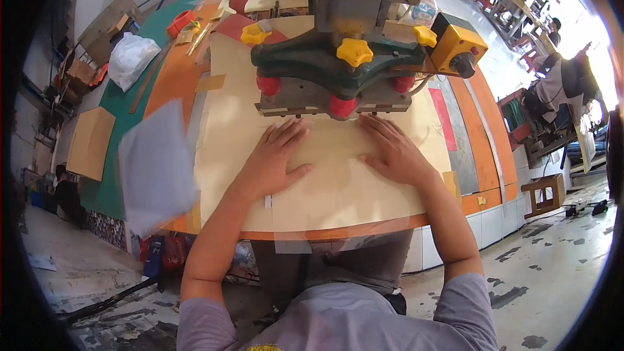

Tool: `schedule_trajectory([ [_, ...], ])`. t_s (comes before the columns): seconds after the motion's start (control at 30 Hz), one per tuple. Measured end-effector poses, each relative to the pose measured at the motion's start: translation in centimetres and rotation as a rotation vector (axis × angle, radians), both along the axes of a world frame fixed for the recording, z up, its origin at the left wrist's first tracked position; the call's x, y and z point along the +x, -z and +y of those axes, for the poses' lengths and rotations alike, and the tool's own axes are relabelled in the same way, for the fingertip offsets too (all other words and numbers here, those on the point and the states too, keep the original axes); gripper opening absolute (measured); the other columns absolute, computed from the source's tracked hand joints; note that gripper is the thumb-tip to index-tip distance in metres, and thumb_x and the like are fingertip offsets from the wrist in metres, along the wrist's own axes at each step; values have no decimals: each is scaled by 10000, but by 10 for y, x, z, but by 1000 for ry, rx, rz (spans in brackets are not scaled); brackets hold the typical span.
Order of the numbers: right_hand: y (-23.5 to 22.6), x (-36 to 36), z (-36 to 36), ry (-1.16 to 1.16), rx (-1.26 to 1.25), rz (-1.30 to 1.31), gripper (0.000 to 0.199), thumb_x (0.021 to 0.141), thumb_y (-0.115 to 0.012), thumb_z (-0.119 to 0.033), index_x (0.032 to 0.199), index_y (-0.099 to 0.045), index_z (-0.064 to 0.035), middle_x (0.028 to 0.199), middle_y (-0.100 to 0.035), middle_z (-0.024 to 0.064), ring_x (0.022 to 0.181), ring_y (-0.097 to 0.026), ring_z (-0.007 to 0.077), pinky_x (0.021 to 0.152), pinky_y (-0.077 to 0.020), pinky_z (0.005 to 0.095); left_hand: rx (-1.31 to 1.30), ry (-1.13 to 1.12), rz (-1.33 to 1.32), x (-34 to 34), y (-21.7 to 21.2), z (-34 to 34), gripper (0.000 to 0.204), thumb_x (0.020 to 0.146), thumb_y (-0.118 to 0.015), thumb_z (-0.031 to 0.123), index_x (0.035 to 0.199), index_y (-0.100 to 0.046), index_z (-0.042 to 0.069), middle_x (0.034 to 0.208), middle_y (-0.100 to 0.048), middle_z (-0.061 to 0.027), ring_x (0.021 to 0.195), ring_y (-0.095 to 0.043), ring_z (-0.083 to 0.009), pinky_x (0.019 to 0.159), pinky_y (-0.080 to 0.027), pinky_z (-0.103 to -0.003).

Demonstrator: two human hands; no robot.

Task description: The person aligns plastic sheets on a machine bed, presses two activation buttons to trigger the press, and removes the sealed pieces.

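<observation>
My left hand and my right hand lie flat, fingers spread, on a large beige sheet that covers the orange table top. Both hands press the sheet down just in front of a machine head, a green and grey press with red feet and yellow knobs. My fingertips point toward the machine's base plate and almost reach it. Neither hand grips anything.
A yellow control box with a dark knob sits at the machine's right. A pale translucent sheet lies at the table's left edge. A white plastic bag, cardboard pieces and a wooden stool are around.
</observation>
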State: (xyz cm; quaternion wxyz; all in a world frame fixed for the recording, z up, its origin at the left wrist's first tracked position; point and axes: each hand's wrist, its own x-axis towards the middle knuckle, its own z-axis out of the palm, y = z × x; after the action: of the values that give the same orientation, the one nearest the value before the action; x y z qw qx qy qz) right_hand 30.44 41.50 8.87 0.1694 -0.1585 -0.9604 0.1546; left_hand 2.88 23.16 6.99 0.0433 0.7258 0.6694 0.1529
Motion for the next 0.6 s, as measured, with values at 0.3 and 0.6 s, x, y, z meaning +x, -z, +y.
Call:
schedule_trajectory([
  [0.3,4,0,2,-47,25,-12,628,981,-713,-290,1513,-531,-10,1589,-508,191,1510,-437,359,1268,-332,497,3,3,4,2,0,-2,730,985,-702,419,1566,-475,39,1707,-375,-110,1591,-315,-291,1333,-211,-473],
  [0.6,-10,4,-4,-47,73,-6,551,976,-717,-379,1388,-656,-19,1420,-626,137,1351,-563,321,1181,-420,456,53,-24,-33,5,-8,-15,613,966,-736,384,1454,-604,37,1620,-499,-112,1499,-450,-310,1248,-351,-474],
])
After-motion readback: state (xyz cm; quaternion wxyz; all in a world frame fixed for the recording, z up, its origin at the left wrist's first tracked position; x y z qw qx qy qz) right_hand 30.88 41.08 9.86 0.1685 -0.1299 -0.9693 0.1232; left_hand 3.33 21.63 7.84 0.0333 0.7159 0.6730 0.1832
